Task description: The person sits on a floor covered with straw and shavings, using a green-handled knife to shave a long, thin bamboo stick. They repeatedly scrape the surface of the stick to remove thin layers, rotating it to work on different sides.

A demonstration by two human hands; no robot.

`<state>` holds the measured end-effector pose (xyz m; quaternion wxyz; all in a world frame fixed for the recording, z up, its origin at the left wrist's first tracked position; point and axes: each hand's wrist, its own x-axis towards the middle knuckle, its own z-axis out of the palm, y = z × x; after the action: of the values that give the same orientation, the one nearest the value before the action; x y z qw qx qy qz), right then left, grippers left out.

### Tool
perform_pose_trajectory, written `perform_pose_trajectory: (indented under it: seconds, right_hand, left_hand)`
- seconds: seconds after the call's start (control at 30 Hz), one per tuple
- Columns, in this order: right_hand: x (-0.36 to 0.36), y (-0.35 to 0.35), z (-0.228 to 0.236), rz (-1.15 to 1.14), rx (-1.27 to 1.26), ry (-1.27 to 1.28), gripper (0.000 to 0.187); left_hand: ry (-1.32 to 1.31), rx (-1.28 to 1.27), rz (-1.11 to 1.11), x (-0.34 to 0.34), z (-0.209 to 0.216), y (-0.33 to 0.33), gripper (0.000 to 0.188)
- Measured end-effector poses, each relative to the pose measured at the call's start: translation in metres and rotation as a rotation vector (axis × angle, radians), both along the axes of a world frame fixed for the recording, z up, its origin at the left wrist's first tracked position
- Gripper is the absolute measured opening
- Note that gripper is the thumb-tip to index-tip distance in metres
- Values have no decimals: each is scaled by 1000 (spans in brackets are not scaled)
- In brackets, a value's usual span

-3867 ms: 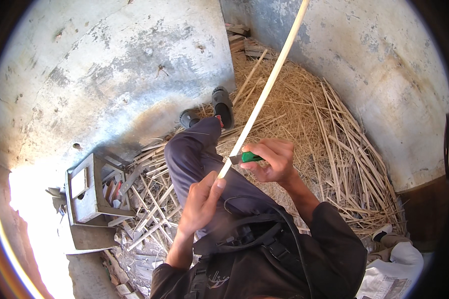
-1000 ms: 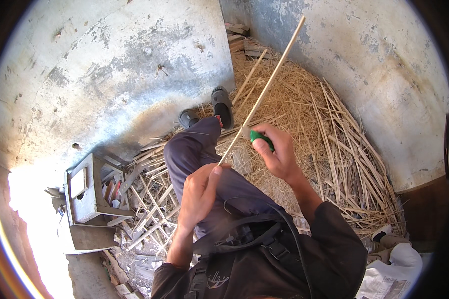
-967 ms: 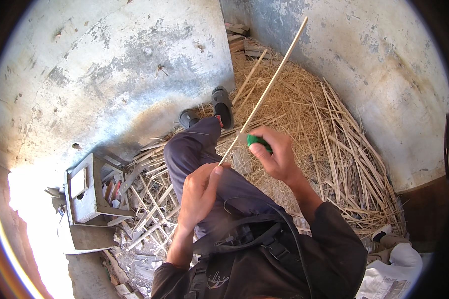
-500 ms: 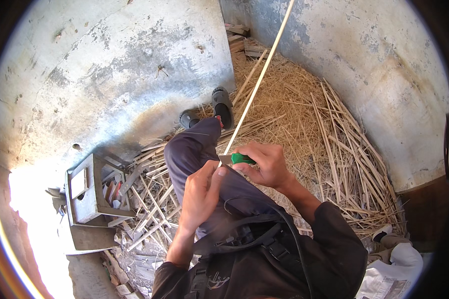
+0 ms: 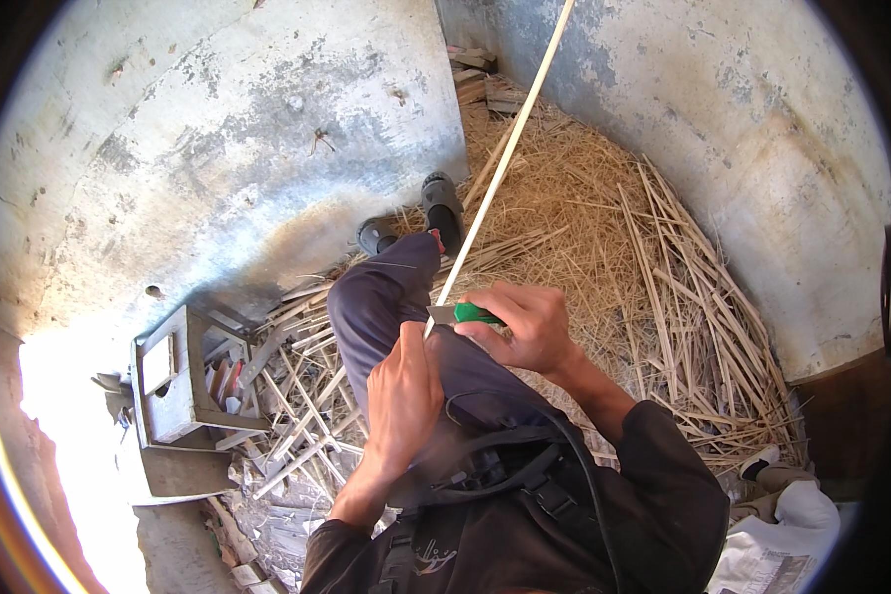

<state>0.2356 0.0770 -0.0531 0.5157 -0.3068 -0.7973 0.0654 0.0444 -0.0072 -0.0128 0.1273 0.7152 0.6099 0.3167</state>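
Note:
My left hand (image 5: 404, 391) is closed around the near end of a long, pale wooden strip (image 5: 492, 188), which slants up and away to the far wall. In my right hand (image 5: 527, 325) is a knife (image 5: 474, 314) with a green handle, its fingers wrapped round the grip. The short, flat metal blade lies across the strip just beyond my left fingers. Both hands are above my thigh, close together. My left palm hides the strip's near end.
Shavings and straw (image 5: 554, 208) cover the floor ahead. Many loose wooden strips (image 5: 693, 317) lie along the right wall. At the left stands a small wooden stool-like box (image 5: 183, 421) on its side. White cloth (image 5: 782, 544) lies at the lower right. Weathered walls (image 5: 297, 119) enclose the space.
The strip has shifted slightly left and toward me. My left hand has turned, its thumb drawn in along the fingers. The knife has moved a little left with the right hand.

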Motion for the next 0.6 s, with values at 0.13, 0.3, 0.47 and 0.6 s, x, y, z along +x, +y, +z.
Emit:
perform_pose_trajectory:
  seconds: [0.13,0.3,0.47,0.6]
  right_hand:
    - [1,2,-1,-30,18,-16,34]
    - [4,6,-5,-56,57,-43,36]
    - [6,5,-2,-65,46,-58,36]
    - [7,4,2,-97,62,-82,35]
  left_hand:
    - [27,-2,7,-1,-2,1,14]
    - [34,-4,11,-1,-3,1,15]
    - [44,-8,18,0,-3,1,15]
    - [46,-2,20,-3,-6,2,15]
